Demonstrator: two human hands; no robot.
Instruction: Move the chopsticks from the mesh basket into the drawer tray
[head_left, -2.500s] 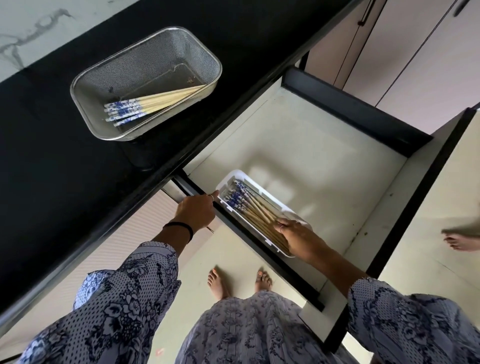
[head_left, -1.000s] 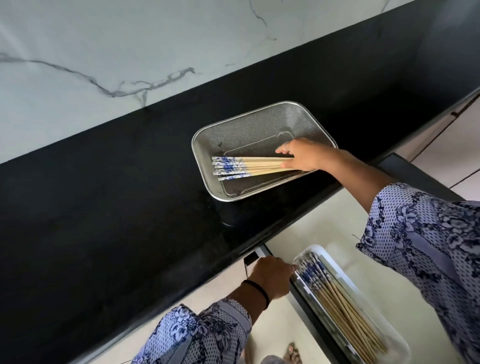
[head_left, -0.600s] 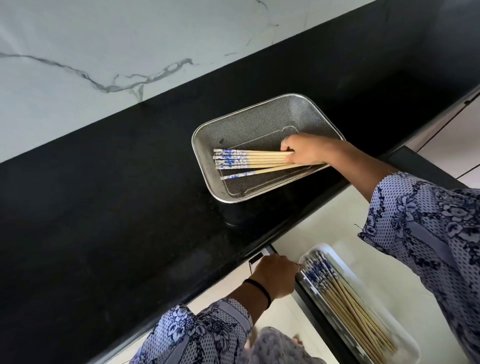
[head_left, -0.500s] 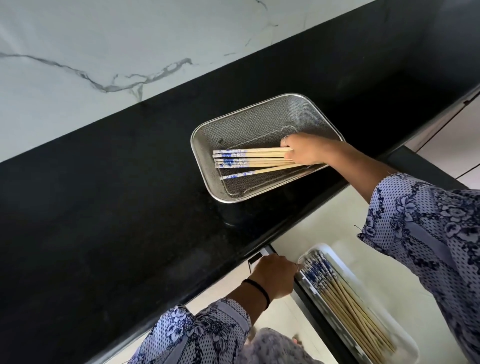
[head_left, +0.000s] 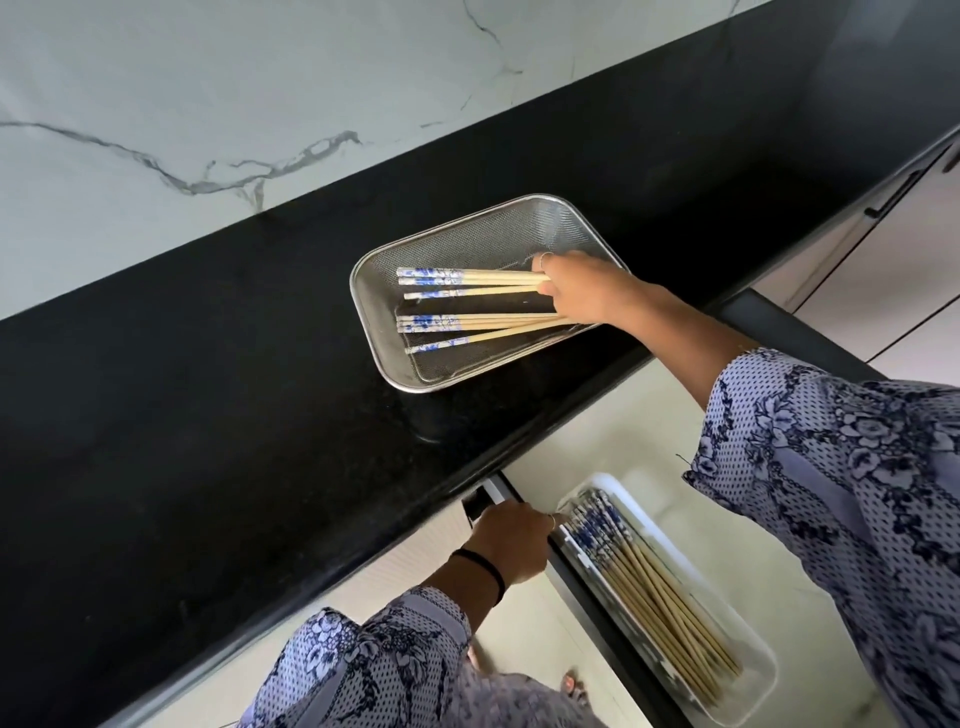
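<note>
A steel mesh basket (head_left: 457, 244) sits on the black counter. My right hand (head_left: 582, 288) reaches into its right end, fingers closed around the plain ends of a few bamboo chopsticks (head_left: 488, 280) with blue-and-white tops, raised above the rest. Other chopsticks (head_left: 478, 325) lie on the basket floor just below. The white drawer tray (head_left: 748, 696) in the open drawer at lower right holds several more chopsticks (head_left: 649, 582). My left hand (head_left: 511, 540) grips the drawer's front corner beside the tray.
The black counter (head_left: 208, 389) runs diagonally, with a marble wall (head_left: 208, 104) behind it. The open drawer's pale floor (head_left: 623, 441) lies under my right arm. Cabinet doors (head_left: 883, 260) with dark handles stand at right. My feet show below the drawer.
My right hand came from the drawer tray up into the basket, closed on a few chopsticks and lifted them apart from the others. My left hand stayed on the drawer front.
</note>
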